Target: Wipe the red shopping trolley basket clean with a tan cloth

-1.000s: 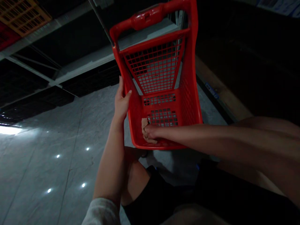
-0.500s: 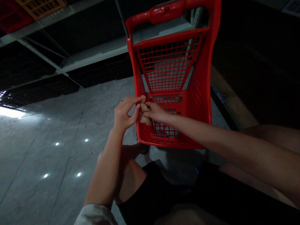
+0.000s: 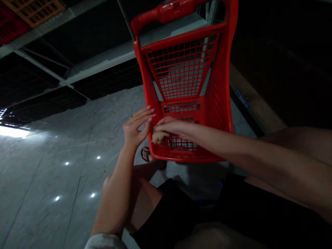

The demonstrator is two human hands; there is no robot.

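On my feed, the right hand [image 3: 172, 125] pinches a tan cloth [image 3: 159, 137] between thumb and fingers, the bulk of it bulging out below them. I'd judge it is bunched this way to give the fingertips a soft wad to work with; whether the wad touches plastic, I cannot tell from my angle. It sits inside the red cart [image 3: 220, 103], close by the left wall, the forearm coming in across the near right corner.

The left hand [image 3: 136, 126] has its fingers stretched out and its thumb apart from them, with nothing visible in its grasp. Its fingertips are at that same wall's edge (the gloom makes contact hard to call), placed, I suspect, ready to steady the cart.

The cloth looks pale brown and matt, crumpled into lumpy folds, partly hidden by the hand. The cart is smooth, saturated red plastic with a gridded bottom, a mesh panel [image 3: 184, 36] slanting at the far end and a thick handle [image 3: 173, 11] above. Its near end faces the person's legs, probably to bring the inside within easy reach.

Farther out I see a sandal [image 3: 144, 154], grey floor [image 3: 46, 148], pale shelving [image 3: 103, 65] and an orange crate [image 3: 36, 12].
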